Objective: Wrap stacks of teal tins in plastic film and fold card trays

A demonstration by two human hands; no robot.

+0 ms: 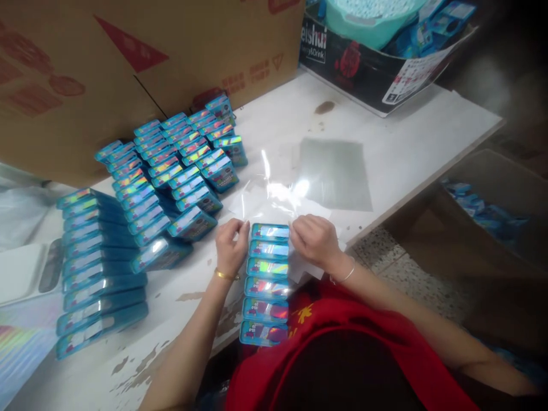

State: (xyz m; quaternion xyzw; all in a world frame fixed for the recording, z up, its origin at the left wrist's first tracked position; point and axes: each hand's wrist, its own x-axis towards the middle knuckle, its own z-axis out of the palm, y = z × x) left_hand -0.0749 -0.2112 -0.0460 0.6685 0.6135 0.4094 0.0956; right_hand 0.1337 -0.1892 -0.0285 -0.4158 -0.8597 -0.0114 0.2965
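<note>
A row of six small blue rectangular packets with holographic labels (266, 284) lies overlapped like shingles at the near edge of the white worn tabletop (385, 137), running from the person's red-clothed lap toward the middle of the table. The far end of the row meets a clear, glossy plastic bag (274, 191) that lies flat on the table just beyond it.

The left hand (231, 246) sits on the left side of the farthest packet. Its fingers (240, 227) are curled partway closed, with the tips touching the packet's left edge. A thin gold bangle circles the wrist.

The right hand (315, 240) sits opposite, on the right side of the same packet. Its fingers (299, 228) are bent inward in a loose pinch at the packet's right edge, where the bag begins. Whether they grip the bag film or only the packet cannot be told.

To the left, many more blue packets in overlapped rows (171, 171) cover the table, in front of a large brown cardboard box (149, 51). A black printed carton (368, 74) stands at the far edge.
</note>
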